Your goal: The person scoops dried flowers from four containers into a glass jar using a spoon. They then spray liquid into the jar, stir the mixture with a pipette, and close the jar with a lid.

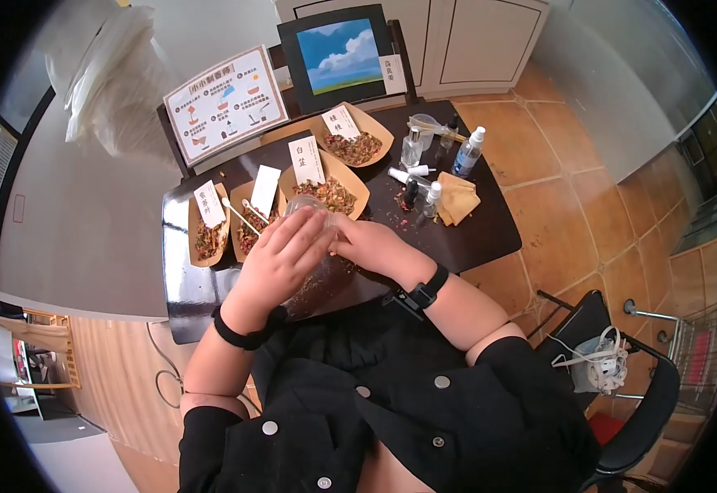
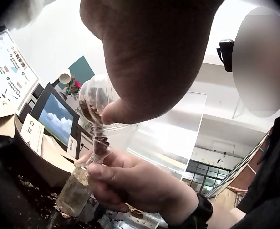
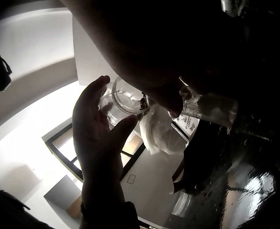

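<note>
My left hand (image 1: 289, 251) curls round a clear plastic cup (image 3: 125, 98), which is tipped over a clear funnel (image 2: 101, 143). Dark dried plant bits lie in the cup's mouth and crowd the funnel's narrow part. Below it, my right hand (image 2: 135, 183) grips a small clear glass bottle (image 2: 75, 193) by its neck, fingers and thumb wrapped round it. The bottle tilts, and pale matter shows inside its glass. In the head view my left hand covers most of the cup, and the bottle is hidden.
Paper trays of dried plant bits, including one tray (image 1: 358, 168) with a label card, stand behind my hands. A spray bottle (image 1: 468, 153), small bottles and a folded tan cloth (image 1: 457, 200) are at right. An instruction board (image 1: 227, 103) and framed picture (image 1: 340, 57) stand behind.
</note>
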### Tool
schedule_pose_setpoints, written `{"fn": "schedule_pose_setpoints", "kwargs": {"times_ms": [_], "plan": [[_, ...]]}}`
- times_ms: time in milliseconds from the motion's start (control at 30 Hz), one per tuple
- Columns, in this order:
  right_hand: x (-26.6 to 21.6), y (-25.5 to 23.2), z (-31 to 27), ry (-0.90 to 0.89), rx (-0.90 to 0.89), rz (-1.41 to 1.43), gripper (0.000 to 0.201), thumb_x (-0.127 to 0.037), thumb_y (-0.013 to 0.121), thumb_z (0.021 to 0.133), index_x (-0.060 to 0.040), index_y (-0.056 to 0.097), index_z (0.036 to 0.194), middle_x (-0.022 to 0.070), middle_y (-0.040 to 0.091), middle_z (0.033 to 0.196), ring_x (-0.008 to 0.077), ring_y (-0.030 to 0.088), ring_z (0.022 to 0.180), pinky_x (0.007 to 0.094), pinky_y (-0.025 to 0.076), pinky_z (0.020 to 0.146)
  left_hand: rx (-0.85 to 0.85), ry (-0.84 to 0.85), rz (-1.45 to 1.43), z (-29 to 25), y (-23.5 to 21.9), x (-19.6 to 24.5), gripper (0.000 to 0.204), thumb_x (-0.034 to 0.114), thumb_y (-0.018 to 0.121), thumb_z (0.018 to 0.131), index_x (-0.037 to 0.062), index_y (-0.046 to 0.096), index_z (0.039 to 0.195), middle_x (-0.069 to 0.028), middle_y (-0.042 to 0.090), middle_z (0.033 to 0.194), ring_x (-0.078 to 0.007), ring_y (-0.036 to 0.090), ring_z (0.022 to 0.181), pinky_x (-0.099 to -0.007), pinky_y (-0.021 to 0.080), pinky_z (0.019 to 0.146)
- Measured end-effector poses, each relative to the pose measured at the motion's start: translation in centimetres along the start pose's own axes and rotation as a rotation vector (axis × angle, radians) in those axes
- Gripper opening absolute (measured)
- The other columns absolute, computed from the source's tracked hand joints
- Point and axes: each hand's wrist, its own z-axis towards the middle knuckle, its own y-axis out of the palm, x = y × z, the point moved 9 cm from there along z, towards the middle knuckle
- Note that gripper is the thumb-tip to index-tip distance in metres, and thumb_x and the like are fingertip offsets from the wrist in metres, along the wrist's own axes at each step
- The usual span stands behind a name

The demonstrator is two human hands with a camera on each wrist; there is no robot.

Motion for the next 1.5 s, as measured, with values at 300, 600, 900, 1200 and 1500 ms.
{"fn": "schedule_pose_setpoints", "kwargs": {"times_ms": [300,600,900,1200,1500], "plan": [[-0.4,-0.3,-0.1,0.042,-0.044,-0.009,0.036,-0.034,0.061,0.095,-0.0067,0.048,0.114,0.0215,0.069,0.095,0.0410,0.067,0.091,0.0520,0.051,0.075,-0.005,-0.031,0.020,0.0,0.2,-0.6,0.043,0.012,0.059,0.084,0.0129,0.063,0.127,-0.0070,0.057,0.137,-0.0263,0.055,0.126,-0.0395,0.048,0.099],[-0.4,-0.2,-0.1,0.050,-0.064,-0.020,0.036,-0.034,0.060,0.096,-0.0069,0.047,0.116,0.0216,0.069,0.097,0.0409,0.066,0.093,0.0517,0.051,0.076,0.034,-0.064,-0.006,-0.1,-0.1,-0.8,0.045,0.009,0.059,0.083,0.0135,0.064,0.127,-0.0075,0.057,0.137,-0.0269,0.055,0.126,-0.0402,0.048,0.098],[-0.4,-0.2,-0.1,0.045,-0.048,-0.031,0.037,-0.035,0.059,0.096,-0.0077,0.047,0.118,0.0216,0.069,0.097,0.0407,0.067,0.092,0.0516,0.051,0.076,0.043,-0.085,-0.052,0.1,0.2,-0.8,0.046,0.006,0.058,0.083,0.0122,0.064,0.128,-0.0083,0.058,0.136,-0.0281,0.055,0.125,-0.0408,0.048,0.098],[-0.4,-0.2,-0.1,0.067,-0.067,-0.023,0.038,-0.034,0.060,0.095,-0.0077,0.047,0.119,0.0204,0.069,0.095,0.0402,0.067,0.092,0.0513,0.052,0.076,0.085,-0.126,-0.102,0.1,-0.1,-1.1,0.046,0.004,0.062,0.080,0.0102,0.063,0.126,-0.0098,0.059,0.133,-0.0304,0.055,0.123,-0.0417,0.048,0.099],[-0.4,-0.2,-0.1,0.047,-0.052,-0.029,0.038,-0.035,0.059,0.096,-0.0078,0.047,0.120,0.0203,0.070,0.097,0.0399,0.067,0.093,0.0507,0.052,0.077,0.114,-0.165,-0.112,0.0,-0.2,-1.3,0.048,0.002,0.064,0.079,0.0090,0.063,0.126,-0.0104,0.059,0.131,-0.0318,0.055,0.124,-0.0429,0.047,0.101]]}}
